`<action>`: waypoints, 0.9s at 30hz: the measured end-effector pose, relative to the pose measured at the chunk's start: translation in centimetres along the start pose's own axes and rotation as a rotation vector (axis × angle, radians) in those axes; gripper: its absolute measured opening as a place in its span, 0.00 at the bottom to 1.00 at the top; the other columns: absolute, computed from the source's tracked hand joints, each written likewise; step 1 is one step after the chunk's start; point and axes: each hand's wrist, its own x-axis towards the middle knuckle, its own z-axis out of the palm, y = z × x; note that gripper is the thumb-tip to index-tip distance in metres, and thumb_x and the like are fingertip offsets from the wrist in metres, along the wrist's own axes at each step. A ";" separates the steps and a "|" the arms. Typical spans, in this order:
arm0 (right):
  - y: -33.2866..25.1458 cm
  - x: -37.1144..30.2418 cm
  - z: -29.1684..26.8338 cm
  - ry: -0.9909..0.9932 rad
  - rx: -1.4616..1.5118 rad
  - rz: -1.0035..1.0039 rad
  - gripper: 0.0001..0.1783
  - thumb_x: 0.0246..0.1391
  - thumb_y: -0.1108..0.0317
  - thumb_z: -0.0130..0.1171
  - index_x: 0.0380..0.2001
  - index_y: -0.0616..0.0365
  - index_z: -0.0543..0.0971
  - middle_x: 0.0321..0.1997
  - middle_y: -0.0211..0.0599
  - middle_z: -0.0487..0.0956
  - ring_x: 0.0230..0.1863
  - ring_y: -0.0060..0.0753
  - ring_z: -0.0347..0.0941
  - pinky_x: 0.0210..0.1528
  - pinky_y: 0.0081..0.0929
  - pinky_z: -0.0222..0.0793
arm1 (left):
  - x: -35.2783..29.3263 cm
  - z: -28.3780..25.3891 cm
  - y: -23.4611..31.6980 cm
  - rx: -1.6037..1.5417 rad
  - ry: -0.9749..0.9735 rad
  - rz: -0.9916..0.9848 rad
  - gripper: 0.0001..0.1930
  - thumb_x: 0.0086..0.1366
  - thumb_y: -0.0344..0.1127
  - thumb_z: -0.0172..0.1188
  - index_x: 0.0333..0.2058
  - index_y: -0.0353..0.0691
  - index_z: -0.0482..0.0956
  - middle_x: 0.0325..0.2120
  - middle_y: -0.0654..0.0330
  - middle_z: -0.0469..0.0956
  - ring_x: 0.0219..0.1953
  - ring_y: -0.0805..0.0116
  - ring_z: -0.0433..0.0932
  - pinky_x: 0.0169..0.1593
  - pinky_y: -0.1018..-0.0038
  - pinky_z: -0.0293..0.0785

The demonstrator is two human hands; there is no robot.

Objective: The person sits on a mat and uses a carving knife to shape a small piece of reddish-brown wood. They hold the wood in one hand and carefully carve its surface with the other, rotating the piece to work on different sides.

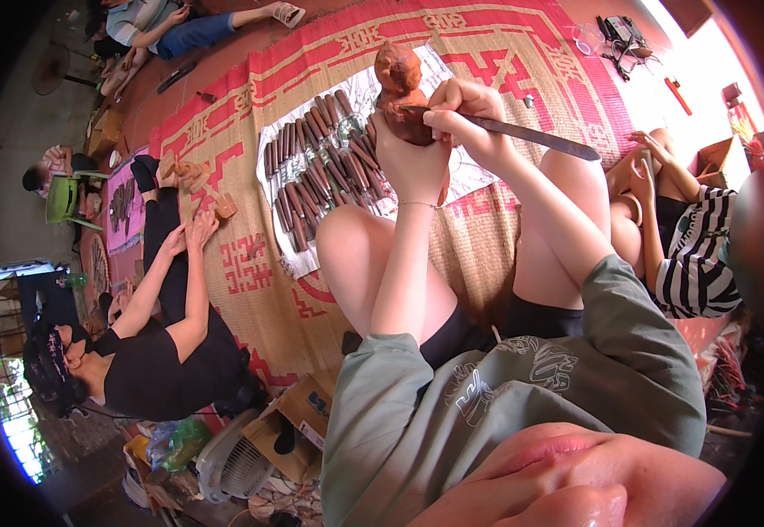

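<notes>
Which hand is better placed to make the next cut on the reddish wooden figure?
Probably the right hand: it already grips the long carving tool, with its tip at the wooden figure. The left hand supports the figure from below.

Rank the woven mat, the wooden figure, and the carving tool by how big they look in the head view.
1. Woven mat, by far the largest.
2. Wooden figure.
3. Carving tool: longer than the figure but much thinner, so these two are close.

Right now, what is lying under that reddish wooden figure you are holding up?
Below the wooden figure lies a white sheet on the woven mat, covered with rows of dark carving tools. The left hand and right hand hide the sheet's middle.
</notes>
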 end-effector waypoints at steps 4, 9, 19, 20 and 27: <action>-0.2 -0.2 -0.5 -0.026 -0.010 0.016 0.15 0.44 0.78 0.56 0.14 0.58 0.61 0.21 0.35 0.70 0.19 0.18 0.66 0.17 0.15 0.61 | -0.4 -0.1 0.6 0.075 -0.045 -0.014 0.25 0.39 0.33 0.67 0.35 0.34 0.64 0.30 0.52 0.74 0.32 0.60 0.77 0.35 0.69 0.72; 0.1 -0.6 -0.1 -0.061 -0.046 -0.049 0.15 0.44 0.78 0.56 0.14 0.58 0.61 0.21 0.35 0.70 0.18 0.17 0.65 0.17 0.15 0.61 | -0.1 -0.1 -1.5 -0.063 -0.048 0.026 0.25 0.38 0.33 0.67 0.34 0.34 0.64 0.29 0.51 0.74 0.32 0.59 0.77 0.35 0.68 0.71; 0.1 -0.3 0.1 -0.004 -0.027 -0.074 0.14 0.45 0.78 0.55 0.15 0.59 0.61 0.21 0.34 0.70 0.20 0.17 0.66 0.21 0.15 0.63 | 0.1 0.1 -1.4 -0.038 -0.040 0.019 0.26 0.38 0.33 0.67 0.34 0.34 0.63 0.29 0.51 0.73 0.32 0.59 0.76 0.36 0.69 0.71; 0.2 -0.3 0.0 -0.024 -0.037 -0.092 0.15 0.45 0.79 0.55 0.15 0.58 0.60 0.22 0.35 0.70 0.20 0.18 0.65 0.20 0.14 0.62 | 0.1 -0.1 -1.2 -0.042 -0.042 0.021 0.26 0.38 0.33 0.67 0.35 0.34 0.63 0.29 0.52 0.73 0.33 0.60 0.76 0.36 0.69 0.71; -0.8 -0.6 0.6 0.039 0.074 0.015 0.12 0.46 0.78 0.55 0.15 0.60 0.64 0.19 0.32 0.70 0.20 0.15 0.63 0.22 0.15 0.61 | -0.4 -0.4 1.7 0.101 -0.011 0.023 0.26 0.38 0.37 0.68 0.37 0.36 0.66 0.30 0.51 0.75 0.34 0.56 0.77 0.36 0.67 0.72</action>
